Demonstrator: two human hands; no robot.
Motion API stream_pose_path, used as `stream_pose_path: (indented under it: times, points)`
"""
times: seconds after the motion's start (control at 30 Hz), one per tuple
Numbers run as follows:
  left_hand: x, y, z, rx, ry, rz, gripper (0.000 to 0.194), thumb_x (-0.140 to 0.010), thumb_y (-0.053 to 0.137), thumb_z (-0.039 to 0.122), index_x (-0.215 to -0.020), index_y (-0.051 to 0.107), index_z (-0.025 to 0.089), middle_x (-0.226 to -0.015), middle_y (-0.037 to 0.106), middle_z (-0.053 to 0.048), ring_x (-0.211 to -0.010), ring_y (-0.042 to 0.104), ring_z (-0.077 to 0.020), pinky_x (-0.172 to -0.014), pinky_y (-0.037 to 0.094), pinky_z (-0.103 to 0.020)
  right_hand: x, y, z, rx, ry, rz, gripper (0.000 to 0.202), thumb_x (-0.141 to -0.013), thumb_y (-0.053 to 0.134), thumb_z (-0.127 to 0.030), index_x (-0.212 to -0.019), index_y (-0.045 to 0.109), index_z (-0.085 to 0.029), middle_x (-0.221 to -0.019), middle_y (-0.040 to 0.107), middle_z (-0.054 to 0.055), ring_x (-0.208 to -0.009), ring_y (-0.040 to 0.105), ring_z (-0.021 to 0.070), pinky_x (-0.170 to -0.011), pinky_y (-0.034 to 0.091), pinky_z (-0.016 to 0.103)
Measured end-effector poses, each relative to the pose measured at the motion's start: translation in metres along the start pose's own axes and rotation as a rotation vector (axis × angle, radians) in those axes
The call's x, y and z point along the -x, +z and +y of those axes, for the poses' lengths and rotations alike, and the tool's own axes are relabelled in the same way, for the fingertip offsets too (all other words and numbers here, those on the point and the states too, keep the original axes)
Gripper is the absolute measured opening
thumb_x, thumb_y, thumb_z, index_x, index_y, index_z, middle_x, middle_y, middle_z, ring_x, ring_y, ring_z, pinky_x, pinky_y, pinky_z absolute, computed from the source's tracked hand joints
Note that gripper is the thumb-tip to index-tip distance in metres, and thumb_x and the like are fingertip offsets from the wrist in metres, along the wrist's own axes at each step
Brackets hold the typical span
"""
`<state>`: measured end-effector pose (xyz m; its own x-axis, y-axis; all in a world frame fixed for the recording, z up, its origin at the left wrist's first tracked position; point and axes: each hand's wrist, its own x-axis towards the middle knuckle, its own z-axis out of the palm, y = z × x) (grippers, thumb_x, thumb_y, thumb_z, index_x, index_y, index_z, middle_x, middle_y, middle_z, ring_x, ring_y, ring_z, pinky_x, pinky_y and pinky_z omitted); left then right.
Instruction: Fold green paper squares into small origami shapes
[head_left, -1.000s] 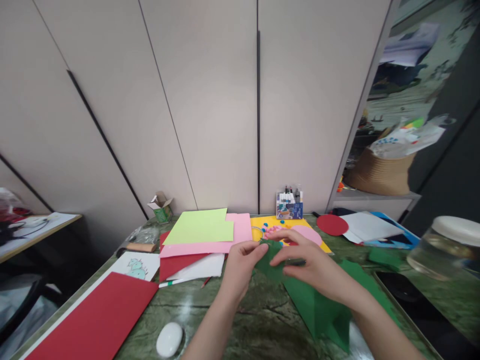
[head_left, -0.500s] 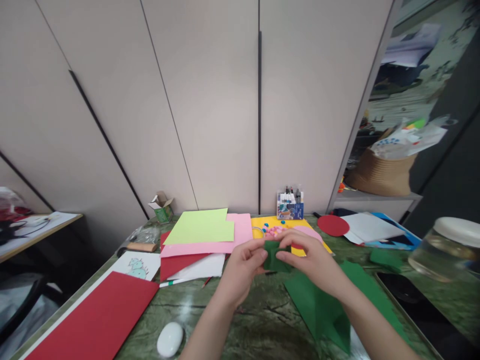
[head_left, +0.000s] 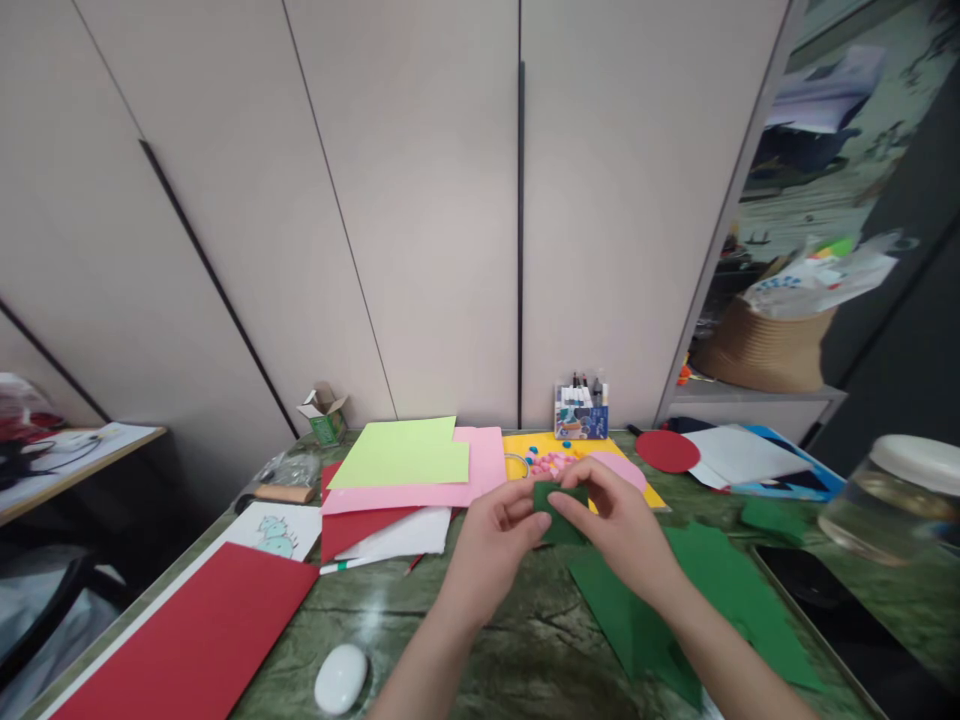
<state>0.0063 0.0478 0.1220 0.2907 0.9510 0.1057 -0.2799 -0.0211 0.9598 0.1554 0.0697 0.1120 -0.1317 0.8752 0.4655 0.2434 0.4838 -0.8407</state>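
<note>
Between my two hands, above the middle of the table, is a small piece of dark green paper [head_left: 562,528] with its upper edge folded over. My left hand [head_left: 499,535] pinches its left side, thumb in front and fingers behind. With thumb and index finger, my right hand [head_left: 611,510] grips the upper right part at the fold. Beneath my right forearm lie larger sheets of green paper [head_left: 720,570]. Just past my fingers, small pink pieces [head_left: 550,464] and a few blue ones rest on yellow paper [head_left: 619,445].
Left of my hands are lime-green paper [head_left: 401,455], pink paper [head_left: 487,465], red paper [head_left: 195,630] and a white oval object [head_left: 341,679]. To the right lie a black phone [head_left: 847,620], a lidded jar [head_left: 892,500] and a red disc [head_left: 667,452]. A marker box [head_left: 581,420] stands behind.
My right thumb has moved left and up along the green paper's top, where the fold now lies flatter. The left thumb has shifted slightly right and down.
</note>
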Motion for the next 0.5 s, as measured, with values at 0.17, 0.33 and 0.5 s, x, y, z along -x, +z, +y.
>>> stream_pose_path:
  times: [0.17, 0.33, 0.5]
  points:
    - [0.0011, 0.0018, 0.0006, -0.025, -0.018, 0.025, 0.034, -0.074, 0.058, 0.013, -0.107, 0.062, 0.02, -0.095, 0.068, -0.006, -0.081, 0.061, -0.0133, -0.062, 0.044, -0.018, 0.001, 0.0038, 0.0006, -0.042, -0.005, 0.034, 0.012, -0.076, 0.06, -0.024, -0.074, 0.048, -0.022, -0.078, 0.052, -0.001, -0.077, 0.051, 0.0156, -0.07, 0.04, 0.028]
    - [0.0015, 0.0017, -0.0029, 0.022, 0.008, 0.02, 0.034, -0.075, 0.058, 0.016, -0.109, 0.06, 0.019, -0.097, 0.068, -0.008, -0.084, 0.062, -0.0162, -0.067, 0.046, -0.022, 0.0005, 0.0071, 0.0038, -0.188, 0.04, 0.1, 0.028, -0.074, 0.062, -0.027, -0.097, 0.046, -0.024, -0.086, 0.057, 0.001, -0.088, 0.054, 0.0181, -0.078, 0.042, 0.031]
    - [0.0006, 0.0006, -0.0057, 0.052, 0.034, 0.039, 0.033, -0.076, 0.058, 0.017, -0.108, 0.06, 0.018, -0.097, 0.067, -0.009, -0.086, 0.062, -0.019, -0.066, 0.047, -0.023, -0.0025, 0.006, 0.004, -0.202, 0.121, 0.094, 0.017, -0.072, 0.061, -0.036, -0.074, 0.054, -0.021, -0.081, 0.056, 0.002, -0.082, 0.053, 0.0189, -0.073, 0.043, 0.03]
